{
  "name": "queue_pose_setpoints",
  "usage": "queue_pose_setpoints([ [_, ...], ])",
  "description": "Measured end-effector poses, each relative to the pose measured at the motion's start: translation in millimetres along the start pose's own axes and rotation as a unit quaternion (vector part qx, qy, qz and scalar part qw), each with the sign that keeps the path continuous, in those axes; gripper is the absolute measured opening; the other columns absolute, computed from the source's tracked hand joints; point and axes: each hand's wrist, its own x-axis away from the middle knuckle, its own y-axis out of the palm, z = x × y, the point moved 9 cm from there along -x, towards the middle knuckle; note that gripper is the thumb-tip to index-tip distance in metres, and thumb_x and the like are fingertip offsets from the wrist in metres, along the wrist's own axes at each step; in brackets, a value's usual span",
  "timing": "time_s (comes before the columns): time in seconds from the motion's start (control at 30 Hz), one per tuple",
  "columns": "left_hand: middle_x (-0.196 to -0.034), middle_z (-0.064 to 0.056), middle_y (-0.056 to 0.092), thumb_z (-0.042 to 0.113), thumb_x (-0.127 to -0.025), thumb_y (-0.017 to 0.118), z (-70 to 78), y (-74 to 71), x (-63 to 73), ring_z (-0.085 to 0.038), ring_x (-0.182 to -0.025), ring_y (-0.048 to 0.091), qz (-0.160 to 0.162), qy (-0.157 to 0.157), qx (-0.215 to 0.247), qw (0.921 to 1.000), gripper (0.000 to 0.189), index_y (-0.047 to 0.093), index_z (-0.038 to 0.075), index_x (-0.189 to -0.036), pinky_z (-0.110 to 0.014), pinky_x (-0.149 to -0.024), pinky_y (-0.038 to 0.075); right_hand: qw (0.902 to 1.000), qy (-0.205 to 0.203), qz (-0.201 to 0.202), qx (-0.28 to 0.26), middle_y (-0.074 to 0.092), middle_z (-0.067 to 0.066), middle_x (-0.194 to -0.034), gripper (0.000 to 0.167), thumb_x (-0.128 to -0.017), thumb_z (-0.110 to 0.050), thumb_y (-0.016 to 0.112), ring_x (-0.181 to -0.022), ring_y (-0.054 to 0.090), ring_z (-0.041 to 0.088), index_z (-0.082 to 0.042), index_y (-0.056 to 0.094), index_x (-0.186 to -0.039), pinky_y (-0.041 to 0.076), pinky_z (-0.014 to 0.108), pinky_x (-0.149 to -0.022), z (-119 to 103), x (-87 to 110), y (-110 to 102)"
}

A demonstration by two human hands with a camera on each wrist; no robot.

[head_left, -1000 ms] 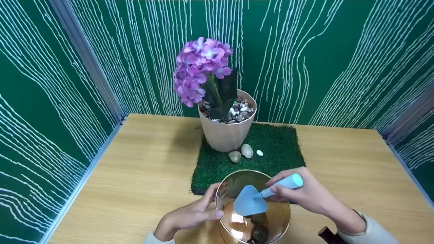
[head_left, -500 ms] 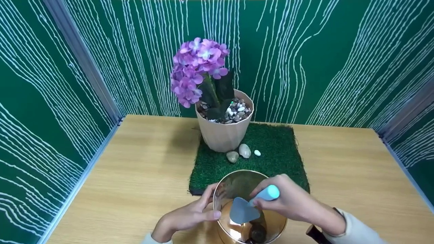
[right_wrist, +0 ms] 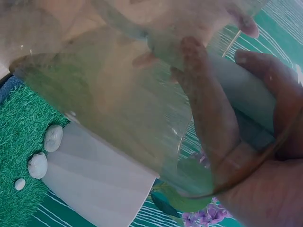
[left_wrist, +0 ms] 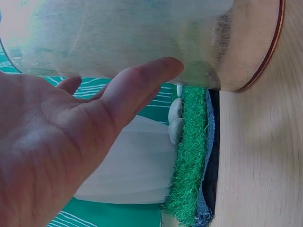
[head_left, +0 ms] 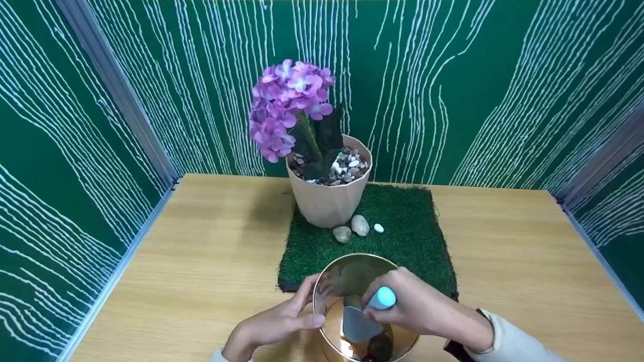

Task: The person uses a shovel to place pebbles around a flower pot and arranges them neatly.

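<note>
Right hand (head_left: 417, 304) has a little blue trowel (head_left: 358, 324) by the handle, grip wrapped around it, blade down inside an amber glass jar (head_left: 359, 264) near the front edge of a fake-grass mat (head_left: 407, 246). Left hand (head_left: 282, 317) is on the jar from the side, thumb on the near part of the wall and fingers round the back, so that grip's got hold of the glass. There's a dark lump (head_left: 380, 347) low in the jar, can't make out what tbh. Up on the mat is a pale pot (head_left: 327, 206) full of pebbles (head_left: 349, 168) with purple flowers (head_left: 292, 105) leaning left, plus two rounded stones (head_left: 360, 225) and a small white one just beside them. Wood-look surface (head_left: 216, 241), green walls (head_left: 463, 100) with squiggly white lines.
</note>
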Motion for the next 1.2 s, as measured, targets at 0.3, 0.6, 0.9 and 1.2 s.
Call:
queue_pose_setpoints([
  [0.3, -0.188, -0.024, 0.006, 0.062, -0.114, 0.056, 0.6, 0.2, -0.3, -0.049, -0.175, 0.013, -0.003, 0.017, -0.006, 0.9998, 0.094, 0.007, 0.010, -0.176, -0.072, -0.136, 0.022, 0.9994, -0.009, -0.021, 0.026, 0.087, 0.002, -0.093, 0.009, -0.095, -0.008, 0.089, -0.083, 0.067, -0.003, -0.002, 0.088, -0.103, 0.064, 0.026, -0.084, -2.8, -4.1, 10.4],
  [0.6, -0.189, -0.023, 0.001, 0.056, -0.115, 0.057, -2.2, 0.6, 0.0, -0.049, -0.176, 0.006, -0.003, 0.001, 0.013, 0.9999, 0.093, 0.005, 0.010, -0.177, -0.074, -0.138, 0.018, 0.9991, 0.006, -0.042, -0.001, 0.087, 0.002, -0.091, 0.007, -0.093, -0.002, 0.087, -0.080, 0.064, -0.005, -0.002, 0.088, -0.100, 0.063, 0.023, -0.077, -2.9, -4.1, 16.3],
  [0.9, -0.189, -0.023, 0.002, 0.057, -0.115, 0.056, -4.5, 0.9, 1.8, -0.047, -0.176, 0.006, -0.003, -0.004, 0.019, 0.9998, 0.094, 0.003, 0.010, -0.177, -0.067, -0.138, 0.021, 0.9973, 0.005, -0.066, -0.030, 0.085, 0.001, -0.087, 0.008, -0.093, 0.002, 0.084, -0.076, 0.061, -0.004, -0.001, 0.088, -0.100, 0.055, 0.018, -0.074, -5.2, -3.2, 18.9],
  [1.2, -0.188, -0.024, 0.004, 0.054, -0.116, 0.057, -0.3, 1.3, 0.0, -0.048, -0.176, 0.008, -0.005, 0.011, 0.013, 0.9998, 0.092, 0.004, 0.008, -0.176, -0.067, -0.138, 0.021, 0.9943, 0.027, -0.084, -0.059, 0.088, 0.009, -0.096, 0.014, -0.094, 0.001, 0.083, -0.078, 0.065, -0.001, 0.002, 0.088, -0.107, 0.060, 0.018, -0.076, 0.4, -4.3, 15.7],
])
